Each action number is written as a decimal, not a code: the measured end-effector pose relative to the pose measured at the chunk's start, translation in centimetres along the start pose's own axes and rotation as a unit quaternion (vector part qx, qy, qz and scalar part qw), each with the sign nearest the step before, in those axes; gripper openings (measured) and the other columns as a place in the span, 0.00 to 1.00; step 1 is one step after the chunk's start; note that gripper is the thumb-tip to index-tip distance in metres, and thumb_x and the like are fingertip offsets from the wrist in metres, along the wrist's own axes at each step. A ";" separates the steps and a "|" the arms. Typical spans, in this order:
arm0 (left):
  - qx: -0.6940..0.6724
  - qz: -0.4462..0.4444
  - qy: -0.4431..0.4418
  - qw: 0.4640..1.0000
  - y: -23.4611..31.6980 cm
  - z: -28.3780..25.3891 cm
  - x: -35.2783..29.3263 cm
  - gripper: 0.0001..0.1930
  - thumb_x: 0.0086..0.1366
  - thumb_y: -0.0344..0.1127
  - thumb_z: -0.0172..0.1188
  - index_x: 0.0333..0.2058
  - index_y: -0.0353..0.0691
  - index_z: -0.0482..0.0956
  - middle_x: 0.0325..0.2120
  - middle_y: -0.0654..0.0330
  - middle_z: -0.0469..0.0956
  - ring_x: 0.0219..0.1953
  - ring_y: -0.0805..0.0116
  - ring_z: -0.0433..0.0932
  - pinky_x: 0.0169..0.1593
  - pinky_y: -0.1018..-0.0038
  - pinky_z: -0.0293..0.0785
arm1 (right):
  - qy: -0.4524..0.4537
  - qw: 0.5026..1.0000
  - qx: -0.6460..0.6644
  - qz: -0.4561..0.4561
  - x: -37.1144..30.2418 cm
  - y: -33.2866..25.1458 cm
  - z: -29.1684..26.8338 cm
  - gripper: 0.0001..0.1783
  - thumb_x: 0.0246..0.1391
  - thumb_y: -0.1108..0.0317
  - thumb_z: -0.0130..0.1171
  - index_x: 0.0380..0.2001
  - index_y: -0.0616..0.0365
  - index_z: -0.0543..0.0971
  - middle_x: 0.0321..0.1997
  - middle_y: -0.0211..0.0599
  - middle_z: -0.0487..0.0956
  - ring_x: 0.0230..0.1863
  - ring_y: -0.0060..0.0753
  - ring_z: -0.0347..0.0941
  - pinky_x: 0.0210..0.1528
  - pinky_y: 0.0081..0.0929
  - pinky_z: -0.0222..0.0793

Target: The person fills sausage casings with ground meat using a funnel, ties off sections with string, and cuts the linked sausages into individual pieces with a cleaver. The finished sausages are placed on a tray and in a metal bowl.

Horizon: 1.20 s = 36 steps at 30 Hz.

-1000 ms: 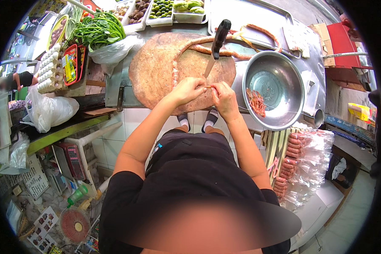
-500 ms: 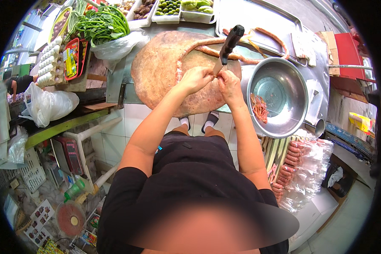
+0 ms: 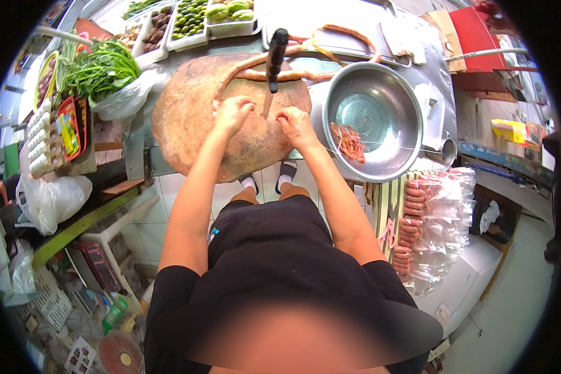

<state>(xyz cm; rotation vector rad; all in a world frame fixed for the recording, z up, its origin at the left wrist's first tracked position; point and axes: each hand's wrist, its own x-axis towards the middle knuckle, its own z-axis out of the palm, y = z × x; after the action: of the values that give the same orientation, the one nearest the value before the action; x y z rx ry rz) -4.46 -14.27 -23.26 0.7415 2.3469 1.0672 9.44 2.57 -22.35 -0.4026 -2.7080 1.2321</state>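
Observation:
On the round wooden chopping block [image 3: 187, 137] stands a knife [image 3: 277, 59], black handle up, its blade tip down at the wood. To the left of the blade is my left hand [image 3: 232, 116], fingertips pinched together over the block. My right hand [image 3: 297, 128], also pinched, is just right of the blade. Whatever the fingertips hold is too small to make out. A long sausage rope [image 3: 249, 64] curves over the block's far side, one end close to my left hand, and runs right to the metal tray [image 3: 361, 53].
A steel bowl [image 3: 396, 100] with reddish strings [image 3: 350, 143] in it stands right of the block. Packed sausages [image 3: 414, 218] and pink scissors [image 3: 388, 234] lie nearer on the right. Leafy greens [image 3: 103, 68], egg trays [image 3: 40, 140] and a plastic bag [image 3: 56, 199] are on the left.
My hands were together at the knife blade; now they are apart, one on each side of it. The knife still stands upright. The whole view has shifted.

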 end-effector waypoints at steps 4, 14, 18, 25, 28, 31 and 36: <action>-0.146 -0.093 0.023 0.985 -1.4 -0.8 -0.3 0.18 0.59 0.30 0.63 0.49 0.38 0.77 0.29 0.59 0.77 0.33 0.67 0.77 0.46 0.71 0.74 | 0.152 0.986 0.063 0.002 -2.4 2.9 -4.3 0.11 0.52 0.78 0.54 0.36 0.62 0.83 0.34 0.43 0.83 0.36 0.34 0.80 0.44 0.29 0.74; 0.093 0.073 0.138 0.983 0.7 0.5 -7.7 0.24 0.59 0.26 0.60 0.56 0.37 0.71 0.48 0.48 0.74 0.48 0.48 0.74 0.52 0.58 0.71 | 0.162 0.937 0.033 0.309 -5.2 7.4 -12.0 0.08 0.47 0.76 0.65 0.33 0.63 0.81 0.21 0.37 0.81 0.21 0.20 0.74 0.26 0.23 0.71; 0.017 0.143 0.038 0.989 7.3 0.9 -10.5 0.14 0.58 0.26 0.62 0.45 0.35 0.79 0.36 0.51 0.79 0.42 0.54 0.77 0.46 0.65 0.74 | 0.010 0.954 0.177 0.243 -5.5 2.7 -13.5 0.19 0.46 0.74 0.67 0.44 0.62 0.79 0.21 0.32 0.79 0.22 0.17 0.73 0.27 0.22 0.68; -0.036 0.223 0.016 0.974 16.6 2.8 -8.3 0.10 0.60 0.31 0.62 0.41 0.37 0.80 0.31 0.51 0.78 0.36 0.53 0.77 0.42 0.62 0.74 | -0.085 0.952 0.233 0.180 -4.0 -7.1 -15.8 0.39 0.43 0.77 0.68 0.62 0.56 0.70 0.21 0.27 0.76 0.22 0.14 0.67 0.25 0.18 0.64; 0.016 0.257 0.027 0.966 16.5 2.9 -8.3 0.08 0.62 0.33 0.60 0.37 0.37 0.80 0.25 0.52 0.78 0.27 0.58 0.78 0.35 0.66 0.74 | -0.082 0.961 0.220 0.145 -4.4 -8.2 -16.0 0.41 0.44 0.77 0.69 0.64 0.58 0.68 0.20 0.26 0.74 0.22 0.13 0.66 0.22 0.18 0.63; -0.125 0.160 -0.073 0.976 15.7 2.7 -8.9 0.08 0.61 0.33 0.60 0.34 0.34 0.80 0.23 0.50 0.80 0.27 0.57 0.81 0.32 0.65 0.76 | -0.124 0.943 0.261 0.167 -4.9 -7.8 -16.1 0.39 0.45 0.78 0.68 0.63 0.60 0.68 0.21 0.25 0.74 0.21 0.13 0.66 0.21 0.17 0.62; -0.667 -0.089 -0.264 0.691 14.6 1.5 -9.2 0.09 0.68 0.33 0.57 0.38 0.31 0.78 0.34 0.50 0.81 0.34 0.64 0.81 0.42 0.70 0.79 | 0.028 0.920 0.357 0.161 -5.0 -6.4 -16.3 0.35 0.46 0.83 0.66 0.60 0.61 0.71 0.28 0.32 0.78 0.28 0.16 0.72 0.32 0.15 0.69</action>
<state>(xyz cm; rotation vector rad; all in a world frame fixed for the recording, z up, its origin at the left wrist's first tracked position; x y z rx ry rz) 7.49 -11.22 -11.13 0.1410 0.6829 1.7281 16.84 8.81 -6.91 -0.7643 -1.9769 2.1208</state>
